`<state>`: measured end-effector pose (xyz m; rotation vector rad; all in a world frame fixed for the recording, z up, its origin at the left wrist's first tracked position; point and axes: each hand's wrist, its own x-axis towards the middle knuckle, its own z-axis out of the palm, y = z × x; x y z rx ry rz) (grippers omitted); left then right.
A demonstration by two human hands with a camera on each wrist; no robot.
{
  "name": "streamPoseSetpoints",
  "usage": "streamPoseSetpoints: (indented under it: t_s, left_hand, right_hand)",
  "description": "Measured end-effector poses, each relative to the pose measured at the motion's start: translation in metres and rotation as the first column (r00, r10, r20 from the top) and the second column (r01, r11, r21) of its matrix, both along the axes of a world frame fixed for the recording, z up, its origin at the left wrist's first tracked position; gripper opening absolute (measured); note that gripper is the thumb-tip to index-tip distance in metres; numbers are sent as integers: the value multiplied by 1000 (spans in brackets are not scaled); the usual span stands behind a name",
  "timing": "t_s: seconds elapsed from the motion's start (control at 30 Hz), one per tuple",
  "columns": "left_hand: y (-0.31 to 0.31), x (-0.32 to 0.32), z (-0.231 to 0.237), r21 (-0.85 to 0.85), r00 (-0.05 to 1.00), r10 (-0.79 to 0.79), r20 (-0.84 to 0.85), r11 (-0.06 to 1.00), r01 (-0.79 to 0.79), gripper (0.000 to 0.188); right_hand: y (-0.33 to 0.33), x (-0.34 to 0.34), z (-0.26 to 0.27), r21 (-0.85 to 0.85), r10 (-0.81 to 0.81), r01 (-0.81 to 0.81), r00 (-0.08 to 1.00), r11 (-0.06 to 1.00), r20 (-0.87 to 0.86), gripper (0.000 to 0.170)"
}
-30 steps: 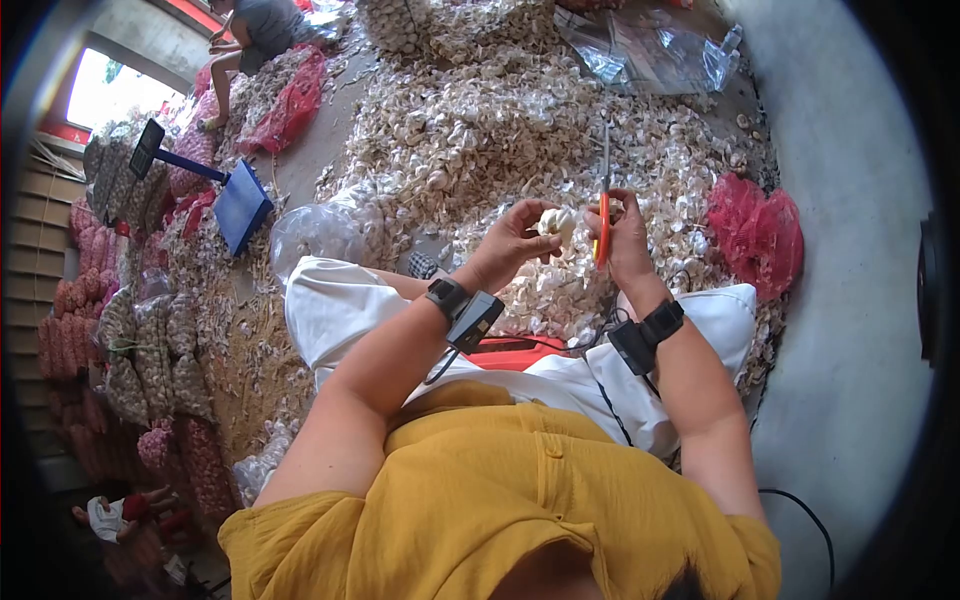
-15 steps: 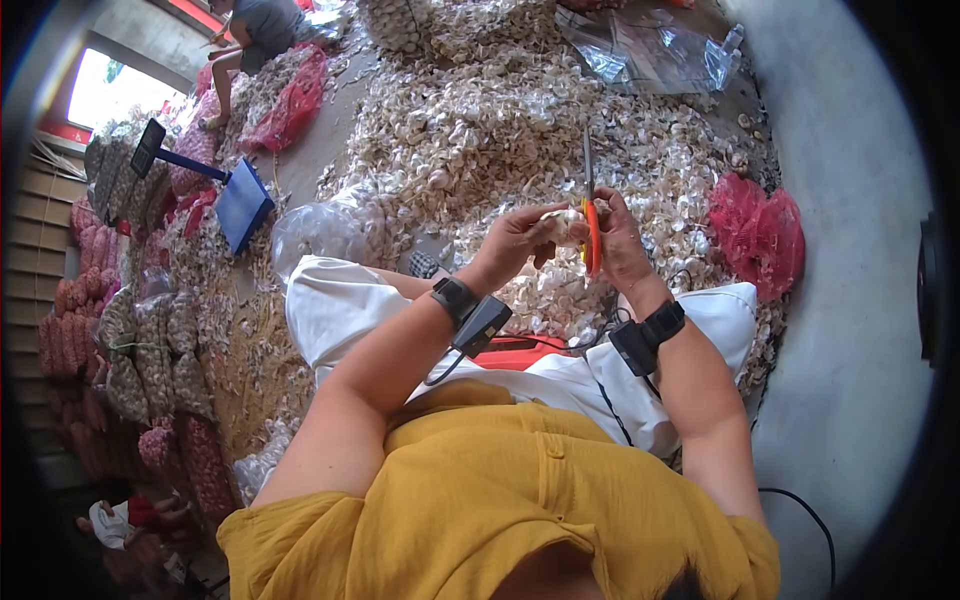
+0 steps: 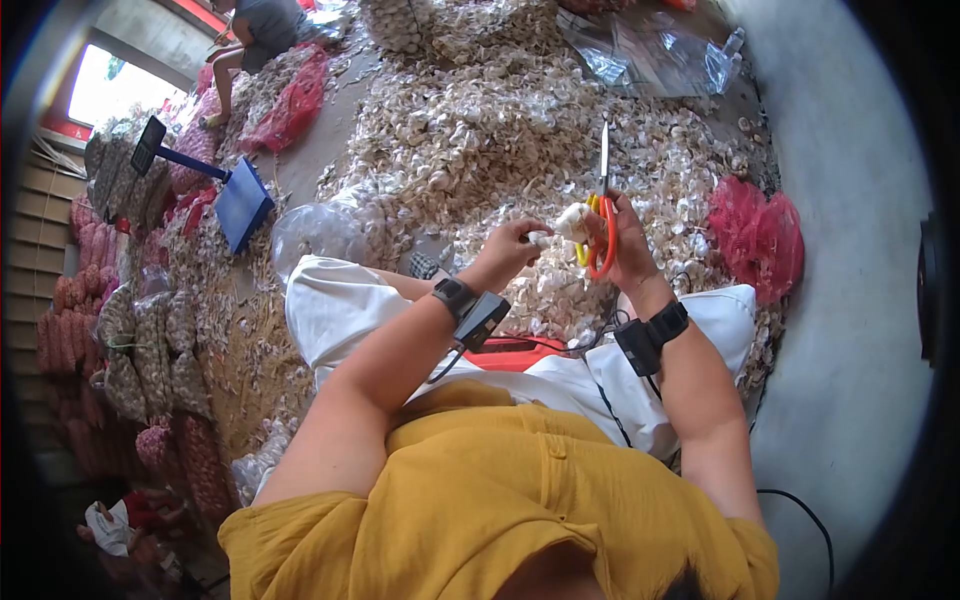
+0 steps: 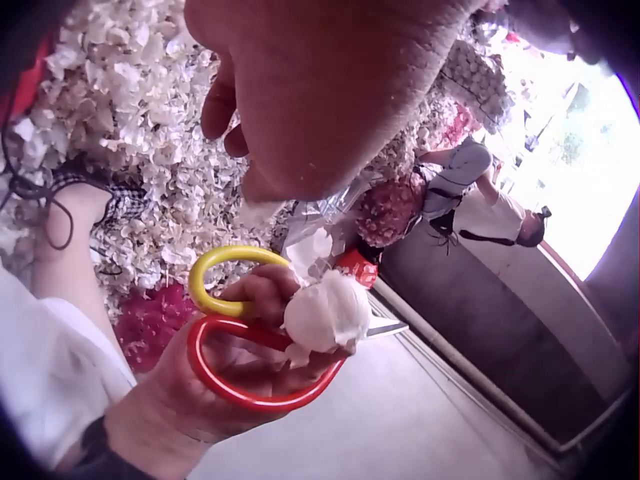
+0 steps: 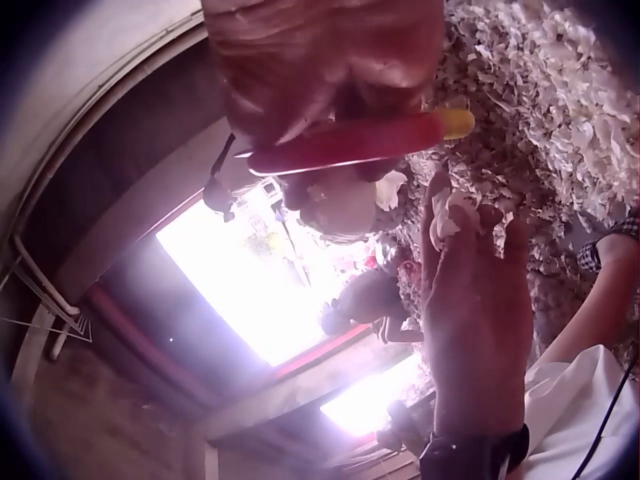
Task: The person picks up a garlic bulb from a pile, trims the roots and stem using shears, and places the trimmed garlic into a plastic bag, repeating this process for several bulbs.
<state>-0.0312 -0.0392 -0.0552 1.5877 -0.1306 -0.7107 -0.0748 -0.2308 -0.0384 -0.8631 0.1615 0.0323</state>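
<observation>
White garlic (image 3: 572,222) now sits in right grip (image 3: 626,243), left grip (image 3: 503,253) holding peel (image 3: 538,239).

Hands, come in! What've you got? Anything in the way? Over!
Right hand: garlic bulb and scissors. Left hand: pinching white flake, apart from bulb. Nothing seen blocking. Over.

A garlic-sorting workspace or storeroom: papery skins (image 3: 480,130) heaped deep (bulging net sacks (image 3: 150,340) too).
</observation>
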Motion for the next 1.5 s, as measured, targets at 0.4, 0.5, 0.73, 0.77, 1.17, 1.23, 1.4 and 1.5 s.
streamPoseSetpoints:
  t_s: [0.4,0.5,0.73,0.77,1.17,1.23,1.4,1.5]
  left_hand:
    - [-28,-11,23,162,883,-148,446,983,83,46]
    - [-28,-10,17,219,830,-96,549,975,-32,45]
    - [-39,-9,14,-17,927,102,361,995,-103,35]
    - [-39,-9,15,-110,973,116,201,989,-95,30]
    - [-37,-6,17,-184,997,-14,79,982,29,20]
    - [-40,-6,11,-44,935,-14,356,998,32,22]
    - [-32,-9,26,179,898,-75,432,984,-4,23]
    - [-29,-5,20,-85,936,57,346,996,-30,21]
  right_hand:
    - [3,-2,-17,-25,29,-29,1000,999,-1,45]
    - [6,-3,-16,14,24,-23,999,1000,-39,45]
    - [1,0,-14,262,67,-31,989,965,-129,41]
    - [2,0,-12,238,54,-27,993,971,-107,39]
    - [5,1,-18,29,-136,139,987,990,-86,45]
    - [4,2,-15,-2,-89,89,993,996,-79,47]
    - [-1,1,-13,-37,31,-35,993,999,-112,43]
    - [1,-1,-8,42,67,-62,991,997,-117,45]
